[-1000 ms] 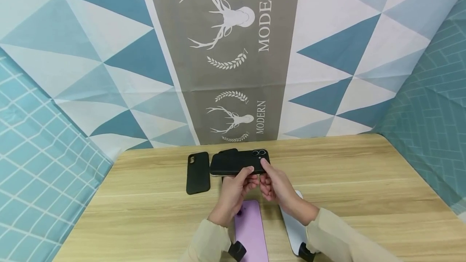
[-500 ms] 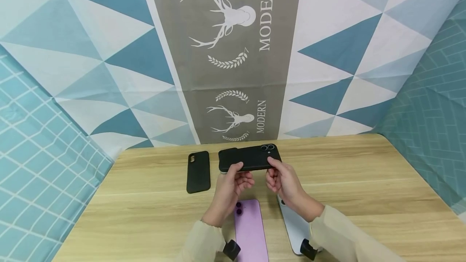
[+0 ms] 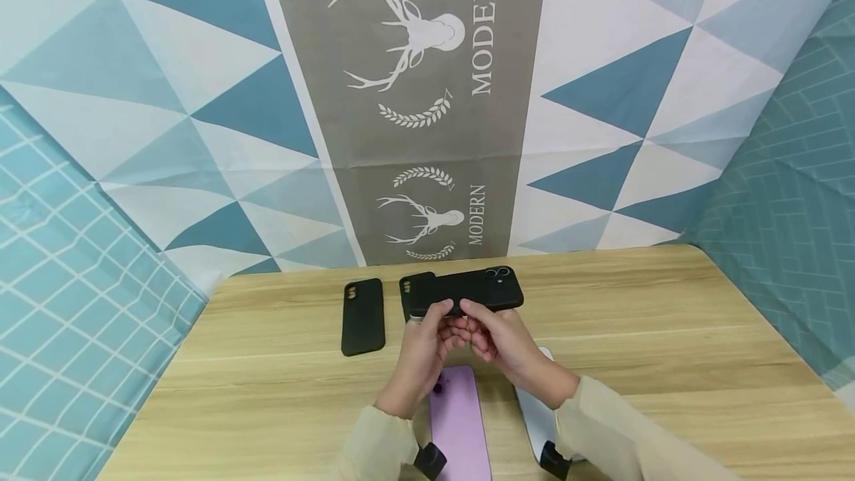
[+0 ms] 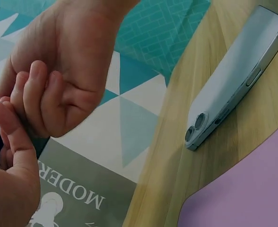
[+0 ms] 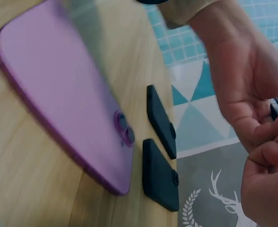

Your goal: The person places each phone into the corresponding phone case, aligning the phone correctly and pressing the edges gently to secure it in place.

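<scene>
Both hands hold a phone in a black case (image 3: 474, 289) above the table, lying sideways with its two-lens camera at the right end. My left hand (image 3: 419, 356) grips its near edge toward the left, thumb on the back and fingers curled beneath. Close beside it, my right hand (image 3: 513, 346) pinches the same edge, its thumb near the left thumb. In the left wrist view most of the phone is hidden by the hands. A black phone case (image 3: 406, 289) lies partly hidden behind the held phone, and another black case (image 3: 363, 318) is to its left.
A purple phone (image 3: 461, 421) lies on the wooden table (image 3: 254, 392) below the hands. To its right is a pale blue-silver phone (image 4: 233, 75), partly under the right forearm. Patterned cloth (image 3: 427, 132) hangs behind the table's far edge.
The cased phone has shifted to the right overall. My right thumb has slid left from the camera end toward the left thumb, bringing the hands close together again. The table items stay put.
</scene>
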Tool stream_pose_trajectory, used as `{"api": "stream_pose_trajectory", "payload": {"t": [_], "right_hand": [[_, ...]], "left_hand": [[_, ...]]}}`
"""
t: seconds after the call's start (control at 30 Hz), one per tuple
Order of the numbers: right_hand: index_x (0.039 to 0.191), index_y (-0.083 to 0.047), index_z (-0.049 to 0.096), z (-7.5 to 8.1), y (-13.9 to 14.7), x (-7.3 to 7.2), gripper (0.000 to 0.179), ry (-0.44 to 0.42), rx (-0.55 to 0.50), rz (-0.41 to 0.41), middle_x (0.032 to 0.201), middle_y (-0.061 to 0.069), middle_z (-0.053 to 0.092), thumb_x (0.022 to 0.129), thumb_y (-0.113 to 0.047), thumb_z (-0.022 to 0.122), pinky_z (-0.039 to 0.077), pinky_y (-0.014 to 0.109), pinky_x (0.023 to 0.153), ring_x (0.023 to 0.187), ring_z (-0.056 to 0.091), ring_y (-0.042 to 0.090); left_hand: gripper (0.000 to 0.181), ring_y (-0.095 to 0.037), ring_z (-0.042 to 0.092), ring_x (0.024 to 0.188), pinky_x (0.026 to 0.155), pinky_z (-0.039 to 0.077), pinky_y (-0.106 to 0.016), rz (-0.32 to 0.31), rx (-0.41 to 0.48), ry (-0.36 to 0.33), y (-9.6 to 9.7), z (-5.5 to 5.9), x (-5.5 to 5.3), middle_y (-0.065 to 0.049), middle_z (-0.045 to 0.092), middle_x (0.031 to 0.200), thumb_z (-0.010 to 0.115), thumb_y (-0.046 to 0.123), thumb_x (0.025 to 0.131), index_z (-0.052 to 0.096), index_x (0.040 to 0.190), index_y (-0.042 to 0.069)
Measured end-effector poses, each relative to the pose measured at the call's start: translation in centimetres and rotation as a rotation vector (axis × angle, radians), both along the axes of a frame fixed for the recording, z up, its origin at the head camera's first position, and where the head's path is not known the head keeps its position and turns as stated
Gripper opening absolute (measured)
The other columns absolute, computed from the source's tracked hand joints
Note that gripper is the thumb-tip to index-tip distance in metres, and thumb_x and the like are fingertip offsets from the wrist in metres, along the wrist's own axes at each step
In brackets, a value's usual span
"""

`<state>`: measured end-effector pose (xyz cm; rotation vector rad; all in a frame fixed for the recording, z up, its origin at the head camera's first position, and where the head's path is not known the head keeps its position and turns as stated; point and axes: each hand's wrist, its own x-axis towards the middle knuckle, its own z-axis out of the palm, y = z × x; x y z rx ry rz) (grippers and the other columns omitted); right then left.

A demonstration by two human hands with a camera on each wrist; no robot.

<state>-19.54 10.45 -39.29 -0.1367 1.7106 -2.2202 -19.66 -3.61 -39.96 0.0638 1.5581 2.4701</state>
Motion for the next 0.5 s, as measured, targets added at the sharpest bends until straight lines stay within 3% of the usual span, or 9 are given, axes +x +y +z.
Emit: {"api": "stream_pose_trajectory", "payload": {"t": [0.17, 0.27, 0.4, 0.5], "right_hand": [[0.054, -0.016, 0.05, 0.3, -0.2, 0.0, 0.041, 0.012, -0.08, -0.047, 0.043, -0.008, 0.041, 0.094, -0.021, 0.045, 0.03, 0.015, 0.04, 0.038, 0.036, 0.004], [0.052, -0.015, 0.047, 0.3, 0.1, -0.1, 0.042, 0.009, -0.13, -0.083, 0.042, -0.007, 0.039, 0.093, -0.017, 0.042, 0.028, 0.016, 0.039, 0.037, 0.034, 0.005], [0.051, -0.014, 0.043, 0.1, 0.7, -0.1, 0.043, 0.003, -0.158, -0.12, 0.041, -0.006, 0.037, 0.093, -0.013, 0.04, 0.026, 0.017, 0.039, 0.037, 0.032, 0.007], [0.051, -0.015, 0.043, -0.2, 0.9, -0.1, 0.043, 0.01, -0.152, -0.125, 0.041, -0.007, 0.037, 0.093, -0.014, 0.04, 0.026, 0.017, 0.039, 0.037, 0.032, 0.007]], "left_hand": [[0.031, -0.007, 0.061, 0.058, 0.057, 0.053, -0.017, -0.037, -0.041, 0.017, -0.3, 0.3, 0.2, 0.002, 0.064, 0.068, 0.052, 0.03, 0.093, 0.063, 0.077, 0.006], [0.037, -0.008, 0.062, 0.057, 0.057, 0.054, -0.02, -0.016, -0.069, 0.009, -0.8, 0.5, 0.2, 0.003, 0.065, 0.066, 0.049, 0.036, 0.094, 0.061, 0.083, 0.003], [0.032, -0.008, 0.063, 0.054, 0.054, 0.054, -0.018, 0.015, -0.077, -0.021, -1.5, 0.6, 0.0, 0.003, 0.065, 0.064, 0.047, 0.029, 0.095, 0.059, 0.085, 0.002], [0.023, -0.006, 0.063, 0.056, 0.055, 0.053, -0.016, -0.012, -0.074, -0.033, -1.8, 0.6, 0.0, 0.003, 0.066, 0.065, 0.051, 0.022, 0.094, 0.06, 0.083, 0.004]]}}
